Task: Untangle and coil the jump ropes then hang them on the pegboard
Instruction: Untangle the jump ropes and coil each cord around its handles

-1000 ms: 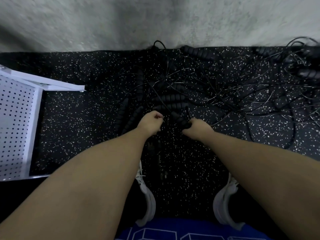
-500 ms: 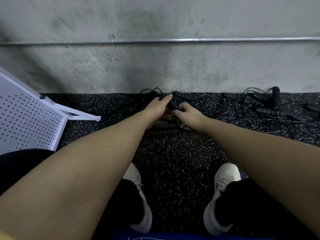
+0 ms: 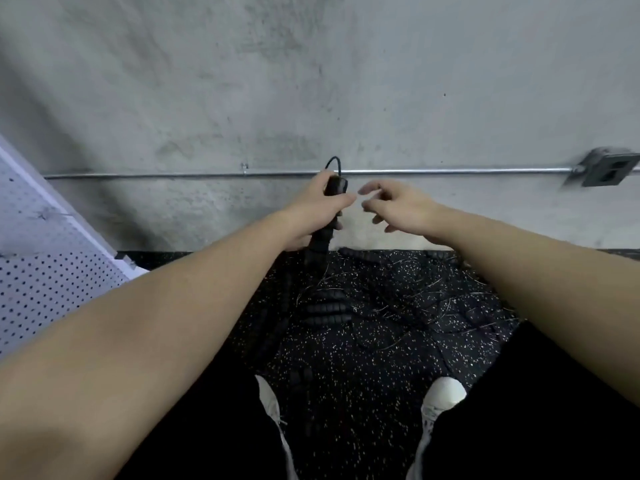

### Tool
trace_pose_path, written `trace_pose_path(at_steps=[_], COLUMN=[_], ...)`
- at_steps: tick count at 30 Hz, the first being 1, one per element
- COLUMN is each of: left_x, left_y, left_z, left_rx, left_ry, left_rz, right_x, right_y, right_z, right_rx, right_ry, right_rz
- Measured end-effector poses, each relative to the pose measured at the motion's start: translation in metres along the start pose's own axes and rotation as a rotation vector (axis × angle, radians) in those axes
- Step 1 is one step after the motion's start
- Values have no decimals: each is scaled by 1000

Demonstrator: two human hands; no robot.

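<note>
Left hand (image 3: 313, 209) grips a black ribbed foam jump-rope handle (image 3: 329, 216) upright before the grey concrete wall (image 3: 311, 81); right hand (image 3: 398, 209) hovers just beside it, fingers loose, holding nothing; tangled black jump ropes (image 3: 363, 306) lie on the speckled rubber floor (image 3: 363, 393); white perforated pegboard (image 3: 45, 265) leans left.

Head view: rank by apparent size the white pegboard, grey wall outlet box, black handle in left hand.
1. White perforated pegboard, cropped by the frame edge.
2. Grey metal outlet box.
3. Black ribbed jump-rope handle, partly hidden by the left hand; order with the box unsure.

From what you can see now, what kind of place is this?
Probably a gym or its storage corner: speckled rubber floor, bare concrete wall, white pegboard, jump ropes on the floor.
</note>
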State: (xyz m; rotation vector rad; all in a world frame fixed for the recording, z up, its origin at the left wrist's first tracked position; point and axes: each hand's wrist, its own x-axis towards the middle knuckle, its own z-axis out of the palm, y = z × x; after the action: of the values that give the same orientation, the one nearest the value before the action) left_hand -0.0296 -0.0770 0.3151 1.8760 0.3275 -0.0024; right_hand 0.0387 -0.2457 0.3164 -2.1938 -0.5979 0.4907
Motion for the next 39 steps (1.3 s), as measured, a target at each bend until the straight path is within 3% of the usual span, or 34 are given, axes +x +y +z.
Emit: trace_pose_path(at_steps=[4, 8, 17, 26, 34, 36, 39], left_x=[5, 18, 55, 76, 77, 79, 75], left_y=[-2, 0, 0, 0, 1, -4, -11], left_z=[1, 6, -2, -17, -41, -50, -55], left_rx=[86, 251, 121, -223, -730, -699, -376], left_ry=[-23, -70, -101, 222, 591, 625, 533], left_rz=[46, 136, 186, 171, -33, -95, -152], right_x=[8, 27, 52, 51, 48, 47, 45], right_y=[6, 11, 20, 47, 67, 68, 66], right_z=[-8, -9, -22, -37, -53, -54, -57], right_rx=[109, -114, 133, 87, 124, 151, 178], right_ry=[160, 138, 18, -225, -236, -204, -72], right_rz=[-105, -255, -113, 55, 124, 86, 23])
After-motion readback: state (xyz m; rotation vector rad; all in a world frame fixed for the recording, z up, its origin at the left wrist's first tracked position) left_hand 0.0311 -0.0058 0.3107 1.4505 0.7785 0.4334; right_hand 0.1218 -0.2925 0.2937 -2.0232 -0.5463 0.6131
